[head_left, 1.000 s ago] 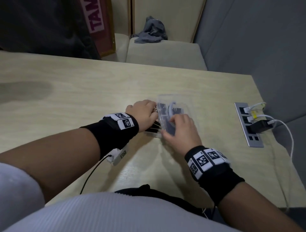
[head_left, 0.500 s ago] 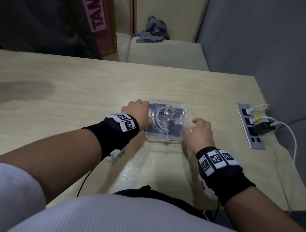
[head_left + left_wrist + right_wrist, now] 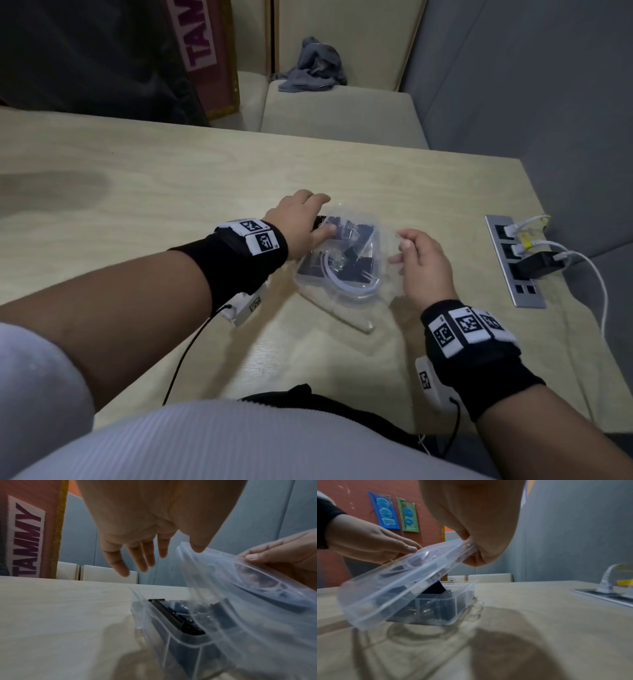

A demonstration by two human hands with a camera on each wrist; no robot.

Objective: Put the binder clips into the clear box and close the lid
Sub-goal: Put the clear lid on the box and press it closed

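Grey cloth (image 3: 313, 66) on bench; plugged power strip (image 3: 513, 260) in table (image 3: 171, 192).

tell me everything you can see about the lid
The lid is clear, thin plastic with a raised rim and a moulded oval on its face. It is off the box, tilted over it: one edge high, the other low near the table. The right hand pinches its high edge; the left hand lies with straight fingers at its far side.

dim, even light; soft shadows on table (image 3: 539, 635); wrist views blurred, edges bowed; no glare
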